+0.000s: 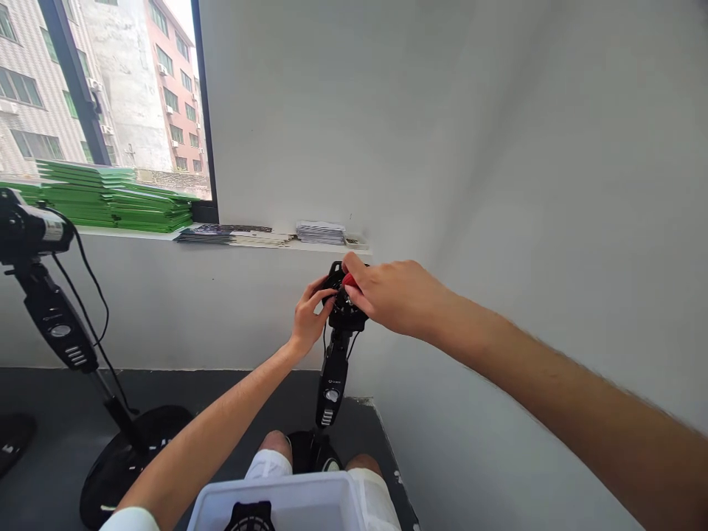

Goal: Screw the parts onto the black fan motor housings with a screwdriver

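Observation:
In front of me stands a black pedestal fan (pixel 332 380) without blades or grille, its motor head (pixel 347 318) at the height of my hands. My left hand (pixel 313 317) grips the left side of the head, its thumb and fingertips closed near the front face. From the right, my right hand (pixel 390 295) is closed around a small red handle (pixel 349 280) held against the front of the head. Most of that handle is hidden by my fingers, and its tip cannot be made out.
On my lap rests a white plastic tray (pixel 310 483) with a black ring-shaped part (pixel 250 518) in it. Another black fan stand (pixel 63 332) with cables is at left. Green folders (pixel 110 199) and papers (pixel 321 232) lie on the window ledge. A grey wall (pixel 525 184) rises close on the right.

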Tool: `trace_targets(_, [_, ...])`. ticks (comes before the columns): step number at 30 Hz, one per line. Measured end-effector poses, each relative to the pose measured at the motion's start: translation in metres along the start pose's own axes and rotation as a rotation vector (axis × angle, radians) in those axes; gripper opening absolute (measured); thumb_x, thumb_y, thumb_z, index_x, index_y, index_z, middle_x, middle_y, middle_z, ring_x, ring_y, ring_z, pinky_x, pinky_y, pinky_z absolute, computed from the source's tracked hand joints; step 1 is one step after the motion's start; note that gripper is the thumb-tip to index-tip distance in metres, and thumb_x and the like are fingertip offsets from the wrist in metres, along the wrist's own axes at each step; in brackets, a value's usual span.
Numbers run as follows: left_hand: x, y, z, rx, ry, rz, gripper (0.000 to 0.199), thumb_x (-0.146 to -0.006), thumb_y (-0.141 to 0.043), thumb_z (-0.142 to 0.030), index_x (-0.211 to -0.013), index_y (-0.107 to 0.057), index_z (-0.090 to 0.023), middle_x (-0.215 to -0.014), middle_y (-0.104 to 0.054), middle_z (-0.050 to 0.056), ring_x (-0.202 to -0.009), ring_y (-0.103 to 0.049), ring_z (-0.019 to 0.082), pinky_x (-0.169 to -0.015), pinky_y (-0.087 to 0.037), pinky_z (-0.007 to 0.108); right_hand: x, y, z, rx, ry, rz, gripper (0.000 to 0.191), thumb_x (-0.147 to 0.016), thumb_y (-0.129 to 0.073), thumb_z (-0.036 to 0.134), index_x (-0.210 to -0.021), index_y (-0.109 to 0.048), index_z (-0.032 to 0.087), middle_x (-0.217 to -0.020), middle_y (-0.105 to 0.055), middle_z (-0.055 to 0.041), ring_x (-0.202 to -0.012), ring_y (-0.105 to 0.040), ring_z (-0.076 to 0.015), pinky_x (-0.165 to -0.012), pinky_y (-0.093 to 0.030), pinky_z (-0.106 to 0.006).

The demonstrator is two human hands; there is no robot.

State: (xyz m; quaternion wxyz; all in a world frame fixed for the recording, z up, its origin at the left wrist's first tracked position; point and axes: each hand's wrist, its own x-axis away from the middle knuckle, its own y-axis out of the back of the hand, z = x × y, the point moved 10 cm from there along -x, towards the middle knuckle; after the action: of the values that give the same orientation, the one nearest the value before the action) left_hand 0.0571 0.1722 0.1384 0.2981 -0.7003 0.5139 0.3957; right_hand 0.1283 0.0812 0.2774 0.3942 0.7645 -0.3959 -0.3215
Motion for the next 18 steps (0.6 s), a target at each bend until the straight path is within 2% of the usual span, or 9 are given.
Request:
trace_targets(5, [-0.001,-0.003,-0.002,-0.021,0.0,-0.004,0.015,-0.094,-0.06,-0.02,-0.103,-0.072,-0.024,-0.13,-0.066,0.009,-0.12,-0.066,0.021,-0.102,-0.056,0.037,0.003,0.005,0.004,0.073,-0.011,-0.087,0.034,-0.102,-0.033,0.035,-0.124,-0.049,0.015,-0.061,-0.065,-0.0026,-0.053,-0.06,-0.0192,-0.048,-0.023,-0.028])
trace_targets(10, [-0.002,-0.005,-0.003,-0.023,0.019,0.045,0.021,-0.095,-0.059,-0.023,-0.114,-0.069,-0.025,-0.137,-0.062,0.009,-0.128,-0.061,0.022,-0.107,-0.053,0.041,-0.002,0.007,-0.001,0.006,-0.027,-0.175,0.035,-0.102,-0.035,0.044,-0.112,-0.055,0.016,-0.064,-0.068,-0.0014,-0.048,-0.054,-0.0162,-0.046,-0.023,-0.027])
trace_targets(12, [0.005,0.001,0.002,0.016,0.051,0.088,0.028,-0.095,-0.059,-0.025,-0.123,-0.065,-0.026,-0.14,-0.062,0.01,-0.128,-0.061,0.022,-0.109,-0.052,0.042,0.003,0.008,-0.005,-0.018,-0.028,-0.263,0.031,-0.102,-0.037,0.042,-0.105,-0.057,0.018,-0.067,-0.07,-0.0008,-0.048,-0.054,-0.0148,-0.046,-0.024,-0.027])
trace_targets(15, [0.042,0.019,0.025,0.064,0.217,0.228,0.05,-0.099,-0.053,-0.03,-0.147,-0.042,-0.027,-0.121,-0.074,0.009,-0.11,-0.071,0.019,-0.101,-0.056,0.04,0.037,0.011,-0.009,-0.086,-0.006,-0.518,0.025,-0.101,-0.039,0.038,-0.096,-0.057,0.022,-0.067,-0.071,0.0014,-0.049,-0.057,-0.0145,-0.046,-0.028,-0.027])
trace_targets(16, [0.064,0.028,0.035,0.034,0.288,0.306,0.056,-0.099,-0.052,-0.032,-0.152,-0.034,-0.028,-0.115,-0.076,0.007,-0.105,-0.073,0.019,-0.099,-0.056,0.04,0.057,0.008,-0.009,-0.115,0.001,-0.603,0.024,-0.101,-0.04,0.038,-0.098,-0.058,0.023,-0.065,-0.07,0.0023,-0.049,-0.058,-0.0148,-0.047,-0.031,-0.027])
trace_targets(18, [0.121,0.047,0.054,-0.105,0.399,0.489,0.055,-0.098,-0.052,-0.037,-0.151,-0.038,-0.031,-0.12,-0.075,0.005,-0.107,-0.072,0.02,-0.1,-0.055,0.04,0.096,-0.009,-0.017,-0.175,-0.06,-0.694,0.024,-0.1,-0.044,0.04,-0.112,-0.057,0.024,-0.071,-0.073,0.0001,-0.052,-0.061,-0.0165,-0.053,-0.04,-0.03])
